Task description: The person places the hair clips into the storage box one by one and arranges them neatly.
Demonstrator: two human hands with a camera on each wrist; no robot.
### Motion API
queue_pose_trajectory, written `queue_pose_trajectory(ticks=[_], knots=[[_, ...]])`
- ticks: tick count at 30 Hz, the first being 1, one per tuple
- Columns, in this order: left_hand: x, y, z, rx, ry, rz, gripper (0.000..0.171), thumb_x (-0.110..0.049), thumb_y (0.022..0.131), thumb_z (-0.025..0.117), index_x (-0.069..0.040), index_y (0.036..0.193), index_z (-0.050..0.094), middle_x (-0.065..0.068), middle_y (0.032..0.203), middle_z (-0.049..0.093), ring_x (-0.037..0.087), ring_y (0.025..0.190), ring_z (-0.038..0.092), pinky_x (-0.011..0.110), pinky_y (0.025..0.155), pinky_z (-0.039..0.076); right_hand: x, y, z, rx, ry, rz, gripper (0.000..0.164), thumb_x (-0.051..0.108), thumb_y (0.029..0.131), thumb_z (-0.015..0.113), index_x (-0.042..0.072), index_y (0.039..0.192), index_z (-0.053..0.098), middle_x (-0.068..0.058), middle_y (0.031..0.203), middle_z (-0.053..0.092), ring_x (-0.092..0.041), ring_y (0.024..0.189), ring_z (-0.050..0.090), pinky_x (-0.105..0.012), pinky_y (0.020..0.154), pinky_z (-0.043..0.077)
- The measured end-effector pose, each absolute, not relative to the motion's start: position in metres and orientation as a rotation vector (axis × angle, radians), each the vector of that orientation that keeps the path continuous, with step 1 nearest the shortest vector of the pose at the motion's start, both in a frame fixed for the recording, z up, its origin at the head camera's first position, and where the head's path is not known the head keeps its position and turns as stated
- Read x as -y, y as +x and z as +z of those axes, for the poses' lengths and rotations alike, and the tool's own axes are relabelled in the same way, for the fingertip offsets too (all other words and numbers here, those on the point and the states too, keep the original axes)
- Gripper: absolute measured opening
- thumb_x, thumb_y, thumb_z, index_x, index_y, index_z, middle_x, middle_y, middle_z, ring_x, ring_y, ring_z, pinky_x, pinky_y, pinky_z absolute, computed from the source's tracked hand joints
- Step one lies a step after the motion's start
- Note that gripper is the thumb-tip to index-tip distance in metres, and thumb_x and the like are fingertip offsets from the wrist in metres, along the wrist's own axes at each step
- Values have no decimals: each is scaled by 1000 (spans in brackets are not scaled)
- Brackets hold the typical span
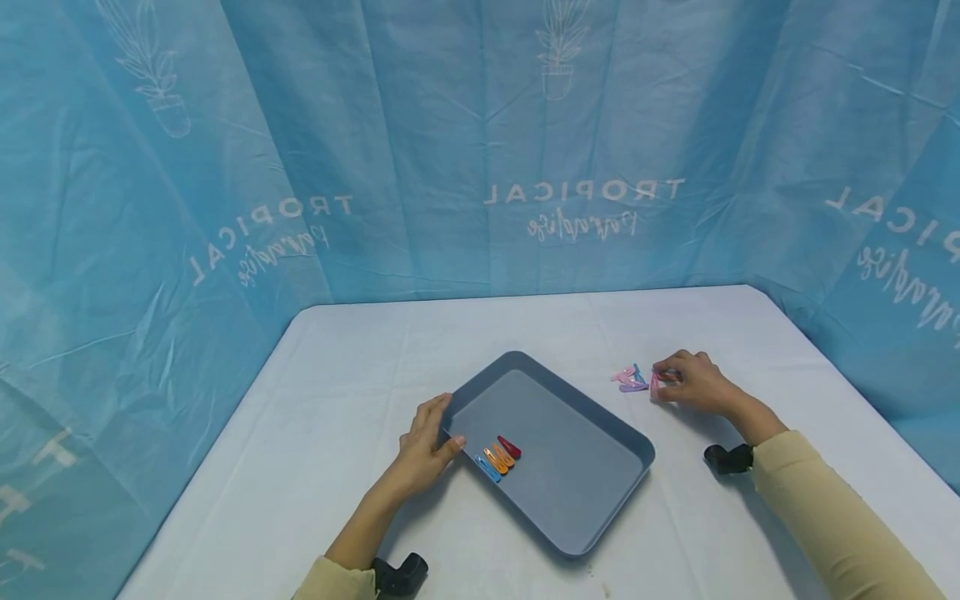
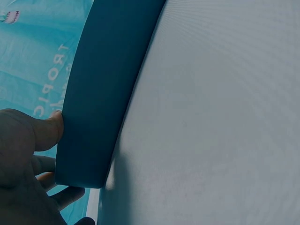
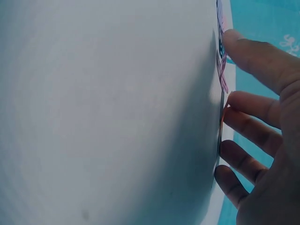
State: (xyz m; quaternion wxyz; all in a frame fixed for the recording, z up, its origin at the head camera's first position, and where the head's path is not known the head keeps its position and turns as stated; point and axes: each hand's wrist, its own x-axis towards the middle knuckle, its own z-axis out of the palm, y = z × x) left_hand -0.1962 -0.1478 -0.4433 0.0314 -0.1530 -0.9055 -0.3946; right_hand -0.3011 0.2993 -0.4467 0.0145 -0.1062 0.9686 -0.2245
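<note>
My left hand (image 1: 426, 450) holds a grey-blue rectangular tray (image 1: 577, 450) by its far left corner, thumb at the rim and fingers along the outside. Inside the tray, by its left wall, lie snap hair clips in a row: a red clip (image 1: 509, 447), two orange clips (image 1: 498, 458) and a blue clip (image 1: 488, 468). Right of the tray, my right hand (image 1: 693, 382) reaches down over a small pile of pink, purple and blue hair clips (image 1: 632, 381). Its fingertips touch the table beside a pink clip (image 1: 655, 385); in the right wrist view the fingers (image 3: 253, 124) are spread.
A white cloth covers the table (image 1: 345, 358). Blue printed curtains (image 1: 420, 150) hang behind it and at both sides. Black wrist cameras (image 1: 727, 459) sit on both wrists. Small specks lie on the cloth near the front edge.
</note>
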Motion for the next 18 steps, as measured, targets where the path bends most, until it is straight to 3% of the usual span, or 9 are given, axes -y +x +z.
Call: queue_pose_trajectory(ticks=[18], knots=[[147, -196, -443, 2785, -465, -1217, 65, -20, 94, 57, 1, 147, 25, 21, 150, 25, 44, 138, 27, 69, 98, 16, -298, -301, -447, -3042, -369, -630, 52, 30, 79, 74, 2, 121, 62, -20, 120, 55, -34, 102, 41, -45, 78, 36]])
